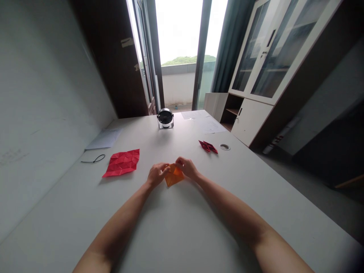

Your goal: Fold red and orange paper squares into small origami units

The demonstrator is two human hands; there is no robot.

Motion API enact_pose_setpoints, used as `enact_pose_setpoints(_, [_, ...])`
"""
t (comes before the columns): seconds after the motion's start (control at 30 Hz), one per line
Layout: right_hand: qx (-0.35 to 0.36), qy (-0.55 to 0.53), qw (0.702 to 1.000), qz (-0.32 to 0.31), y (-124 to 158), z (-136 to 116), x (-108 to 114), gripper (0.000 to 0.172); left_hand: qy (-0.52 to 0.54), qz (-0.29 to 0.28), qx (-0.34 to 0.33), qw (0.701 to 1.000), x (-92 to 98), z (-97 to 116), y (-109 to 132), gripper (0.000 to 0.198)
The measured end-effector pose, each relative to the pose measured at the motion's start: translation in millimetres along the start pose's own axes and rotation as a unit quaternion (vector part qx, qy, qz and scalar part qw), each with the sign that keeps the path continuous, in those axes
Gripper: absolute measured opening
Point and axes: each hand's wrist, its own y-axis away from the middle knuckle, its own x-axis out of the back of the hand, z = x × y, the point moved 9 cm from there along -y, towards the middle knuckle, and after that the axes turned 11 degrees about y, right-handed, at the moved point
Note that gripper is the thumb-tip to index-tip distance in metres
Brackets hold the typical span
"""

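Paper [173, 178], plain orange, in both hands [157, 174]

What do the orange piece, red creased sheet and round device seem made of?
Orange piece: probably matte paper, judging by thin folded layers. Red creased sheet: likely paper, matte, with sharp fold lines. Round device: dark face, perhaps plastic; its shiny silver-grey stand could be metal or coated plastic.

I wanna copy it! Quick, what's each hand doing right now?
Left hand: closed, holding the orange paper at upper left.
Right hand: closed, holding the same paper at upper right.
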Motion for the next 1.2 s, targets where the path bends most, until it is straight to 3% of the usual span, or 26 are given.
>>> enact_pose_setpoints(0.2, [-0.012, 0.006, 1.000, -0.007, 0, -1, -1, 0.018, -0.016, -0.026, 0.031, 0.999, -7.3, -7, 1, 0.020])
enact_pose_setpoints(0.57, [-0.048, -0.039, 0.997, 0.035, -5, 16, -1, 0.043, 0.117, -0.049, 0.065, 0.990, -14.9, -19, -1, 0.034])
enact_pose_setpoints(0.73, [-0.052, -0.155, 0.986, 0.038, -7, 20, -2, 0.053, 0.250, 0.011, 0.076, 0.965, -11.3, -34, -3, 0.035])
enact_pose_setpoints(0.93, [-0.046, -0.284, 0.957, -0.035, -6, 10, -9, 0.053, 0.392, 0.127, 0.105, 0.905, 5.4, -59, -5, 0.035])
enact_pose_setpoints(1.2, [0.006, -0.325, 0.936, -0.138, 1, -14, -32, 0.055, 0.449, 0.150, 0.103, 0.875, 6.3, -62, -4, 0.033])
